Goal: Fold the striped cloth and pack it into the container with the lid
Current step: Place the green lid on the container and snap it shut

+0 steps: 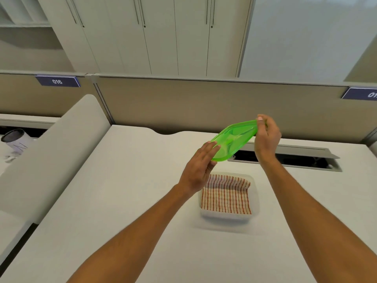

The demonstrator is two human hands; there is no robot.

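Note:
The red-and-white striped cloth lies folded inside a clear rectangular container on the white desk. A translucent green lid is held tilted in the air above and beyond the container. My right hand pinches the lid's far corner between thumb and fingers. My left hand holds the lid's near edge, fingers stretched along it and thumb underneath. Both forearms reach in from the bottom of the view.
An open cable slot with a raised flap runs along the desk behind the lid. A padded grey divider borders the desk on the left; a partition wall stands at the back. A white cup lies beyond the divider.

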